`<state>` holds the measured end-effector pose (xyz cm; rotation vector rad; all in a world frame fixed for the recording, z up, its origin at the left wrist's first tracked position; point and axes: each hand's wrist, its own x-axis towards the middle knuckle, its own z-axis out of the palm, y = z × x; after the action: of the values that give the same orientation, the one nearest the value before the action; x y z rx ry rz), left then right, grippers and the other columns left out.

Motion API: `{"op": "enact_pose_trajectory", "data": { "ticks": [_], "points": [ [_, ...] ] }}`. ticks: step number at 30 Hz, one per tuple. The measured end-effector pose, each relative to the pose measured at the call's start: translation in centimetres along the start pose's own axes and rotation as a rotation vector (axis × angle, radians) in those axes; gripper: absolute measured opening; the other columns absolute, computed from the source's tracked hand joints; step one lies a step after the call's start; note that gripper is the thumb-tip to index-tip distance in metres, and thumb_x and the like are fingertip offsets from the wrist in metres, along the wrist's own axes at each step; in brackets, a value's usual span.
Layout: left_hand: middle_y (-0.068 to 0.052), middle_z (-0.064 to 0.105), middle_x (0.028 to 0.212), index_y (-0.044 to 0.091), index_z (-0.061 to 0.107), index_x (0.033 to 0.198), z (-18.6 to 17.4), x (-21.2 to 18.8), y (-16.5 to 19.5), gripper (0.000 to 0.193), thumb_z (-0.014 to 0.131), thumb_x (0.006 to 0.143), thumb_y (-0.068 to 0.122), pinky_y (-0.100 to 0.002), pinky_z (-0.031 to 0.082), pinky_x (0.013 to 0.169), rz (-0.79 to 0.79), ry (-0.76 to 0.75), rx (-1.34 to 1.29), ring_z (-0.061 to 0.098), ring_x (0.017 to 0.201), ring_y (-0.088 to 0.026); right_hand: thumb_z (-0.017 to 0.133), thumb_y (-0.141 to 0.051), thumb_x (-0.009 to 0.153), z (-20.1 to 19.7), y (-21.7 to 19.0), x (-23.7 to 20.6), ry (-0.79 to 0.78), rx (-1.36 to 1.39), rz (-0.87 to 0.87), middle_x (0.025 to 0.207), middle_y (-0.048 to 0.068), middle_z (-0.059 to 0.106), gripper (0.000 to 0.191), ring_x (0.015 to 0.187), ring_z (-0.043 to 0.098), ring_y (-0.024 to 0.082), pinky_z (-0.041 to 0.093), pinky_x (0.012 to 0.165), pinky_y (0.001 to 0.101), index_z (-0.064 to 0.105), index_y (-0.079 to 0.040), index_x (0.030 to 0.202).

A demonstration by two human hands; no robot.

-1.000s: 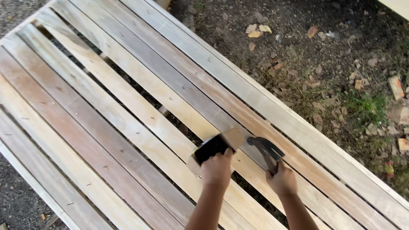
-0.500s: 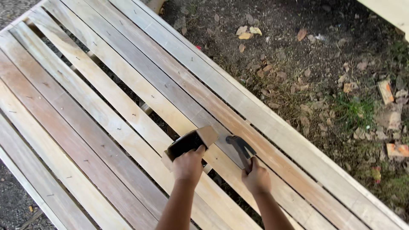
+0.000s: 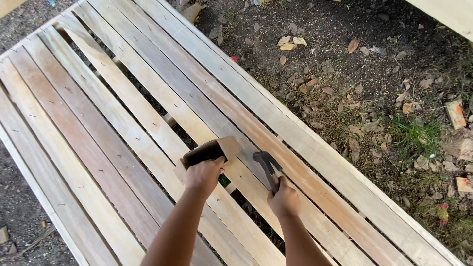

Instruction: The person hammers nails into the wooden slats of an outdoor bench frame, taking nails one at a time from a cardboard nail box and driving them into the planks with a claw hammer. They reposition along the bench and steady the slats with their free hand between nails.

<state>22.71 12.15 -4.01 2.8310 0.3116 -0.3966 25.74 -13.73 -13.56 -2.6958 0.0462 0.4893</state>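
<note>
A long slatted wooden frame of pale planks lies across the ground, running from upper left to lower right. My left hand grips a small open cardboard box with a dark inside, held just above the slats. My right hand is closed round the handle of a claw hammer, whose dark metal head rests near a middle plank. The two hands are close together, box to the left of the hammer.
Bare dark soil with dry leaves, small stones and wood scraps lies to the right of the frame. A grass tuft grows there. Another pale board crosses the top right corner. Gravel shows at the lower left.
The view has shifted, so both hands now sit lower left in the frame than a second ago. Box and hammer stay in the same grips, still side by side.
</note>
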Motion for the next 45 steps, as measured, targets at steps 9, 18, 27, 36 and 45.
{"op": "enact_pose_trajectory", "data": {
  "ticks": [9,18,27,36,45],
  "points": [
    [-0.007,0.074,0.090,0.021,0.064,0.109,-1.6,1.7,-1.4,0.016,0.060,0.097,0.032,-0.050,0.055,0.070,0.175,-0.102,0.067,0.072,0.087,-0.032,0.070,-0.028,0.083,-0.4,0.1,-1.2,-0.018,0.088,-0.014,0.091,0.021,0.073,0.040,0.086,0.072,0.043,0.059,0.074,0.0536,0.059,-0.019,0.120],
    [-0.019,0.075,0.094,0.017,0.074,0.114,0.2,3.8,-5.0,0.029,0.053,0.094,0.016,-0.053,0.052,0.070,-0.066,-0.265,-0.662,0.063,0.086,-0.043,0.070,-0.028,0.083,-1.2,0.9,-1.8,-0.085,0.082,0.059,0.092,0.021,0.073,0.047,0.086,0.072,0.042,0.059,0.074,0.0519,0.055,-0.019,0.125],
    [-0.020,0.075,0.107,0.011,0.074,0.113,1.6,8.2,-4.8,0.034,0.055,0.085,0.004,-0.046,0.057,0.082,-0.006,-0.298,0.132,0.071,0.099,-0.036,0.068,-0.030,0.082,-0.9,0.7,-1.8,0.024,0.059,-0.004,0.085,0.023,0.073,0.045,0.079,0.073,0.043,0.059,0.071,0.0524,0.057,-0.018,0.124],
    [-0.019,0.074,0.112,0.009,0.075,0.109,1.8,11.5,-5.1,0.027,0.057,0.089,0.007,-0.046,0.058,0.086,-0.063,-0.161,0.198,0.071,0.105,-0.036,0.067,-0.030,0.084,-1.6,0.7,-2.2,-0.058,0.032,0.067,0.094,0.020,0.074,0.045,0.089,0.072,0.040,0.059,0.076,0.0511,0.056,-0.019,0.126],
    [-0.019,0.073,0.117,0.007,0.076,0.106,-0.1,12.4,-3.7,0.022,0.058,0.093,0.010,-0.047,0.060,0.090,-0.071,-0.175,0.206,0.071,0.110,-0.035,0.070,-0.027,0.081,-2.4,0.9,-2.3,-0.043,0.088,0.054,0.092,0.019,0.074,0.047,0.087,0.073,0.040,0.060,0.077,0.0499,0.057,-0.016,0.125]
  ]
}}
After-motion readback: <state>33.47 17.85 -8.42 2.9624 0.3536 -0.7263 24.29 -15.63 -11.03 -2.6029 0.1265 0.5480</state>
